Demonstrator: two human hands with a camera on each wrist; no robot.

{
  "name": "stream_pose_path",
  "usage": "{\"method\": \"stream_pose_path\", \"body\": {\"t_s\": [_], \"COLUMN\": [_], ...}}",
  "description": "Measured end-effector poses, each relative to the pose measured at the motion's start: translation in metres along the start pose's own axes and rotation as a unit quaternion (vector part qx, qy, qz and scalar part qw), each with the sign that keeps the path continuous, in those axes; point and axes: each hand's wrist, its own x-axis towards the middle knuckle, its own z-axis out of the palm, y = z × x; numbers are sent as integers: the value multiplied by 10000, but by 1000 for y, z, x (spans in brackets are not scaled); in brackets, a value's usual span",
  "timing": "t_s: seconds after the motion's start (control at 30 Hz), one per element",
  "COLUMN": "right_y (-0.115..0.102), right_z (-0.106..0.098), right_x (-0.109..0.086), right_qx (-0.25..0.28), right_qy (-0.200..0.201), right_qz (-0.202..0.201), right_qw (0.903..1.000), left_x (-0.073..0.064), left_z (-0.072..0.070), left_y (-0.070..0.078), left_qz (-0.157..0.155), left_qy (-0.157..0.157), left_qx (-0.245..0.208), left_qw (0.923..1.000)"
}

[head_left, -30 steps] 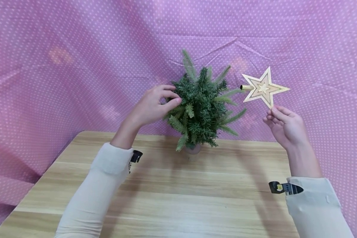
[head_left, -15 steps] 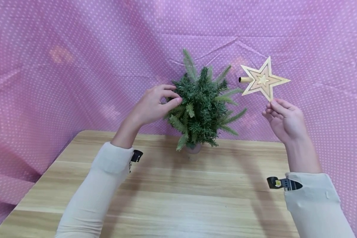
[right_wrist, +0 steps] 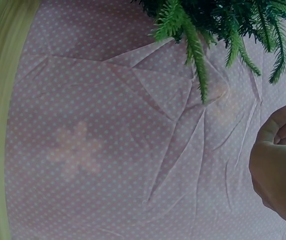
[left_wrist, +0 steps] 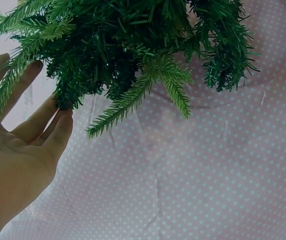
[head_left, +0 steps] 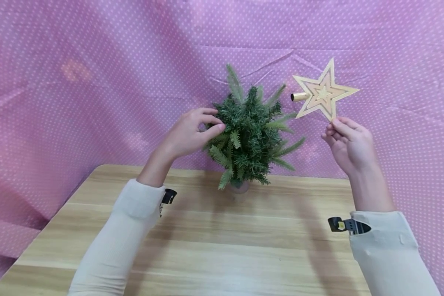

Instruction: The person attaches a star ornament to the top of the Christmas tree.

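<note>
A small artificial Christmas tree [head_left: 249,131] stands upright at the table's back edge. My left hand [head_left: 188,131] is at its left side; in the left wrist view, the thumb and a finger of that hand [left_wrist: 23,160] pinch the tip of a dark green branch [left_wrist: 70,90]. Up to the right of the tree, my right hand [head_left: 353,146] pinches the lower point of a gold star tree topper [head_left: 322,94] between thumb and finger. The topper's short tube points left toward the tree, apart from it. The right wrist view shows the right hand [right_wrist: 277,170] at its edge.
The wooden table [head_left: 222,246] spreads in front of the tree. A pink polka-dot cloth [head_left: 133,61] hangs behind and around it. Light green sprigs [head_left: 286,148] stick out from the tree's right side.
My right hand has raised the star tree topper and brought it slightly left, with a small tilt. My left hand stays at the branch.
</note>
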Motion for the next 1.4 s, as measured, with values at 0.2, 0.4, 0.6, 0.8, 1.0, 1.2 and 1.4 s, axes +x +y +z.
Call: {"method": "stream_pose_path", "body": {"t_s": [0.2,0.4,0.6,0.8,1.0,1.2,1.4], "right_y": [0,0,-1,0,2,2,3], "right_z": [11,22,32,39,42,47,53], "right_x": [4,10,14,16,16,18,23], "right_qx": [-290,-451,-570,-543,-479,-530,-761], "right_qy": [-45,46,9,22,64,115,74], "right_qz": [-59,-90,-175,-139,-90,-119,-121], "right_qw": [9996,9989,9982,9984,9988,9985,9970], "left_x": [-1,-1,-1,-1,-2,-1,-1], "left_z": [1,1,1,1,1,1,1], "left_y": [0,0,0,0,-1,-1,-1], "left_qz": [-3,-22,-41,-45,-82,-96,-107], "left_qy": [2,-3,-2,14,0,12,14], "left_qx": [2,-13,-21,-6,-4,11,6], "left_qw": [10000,10000,10000,10000,10000,10000,9999]}}
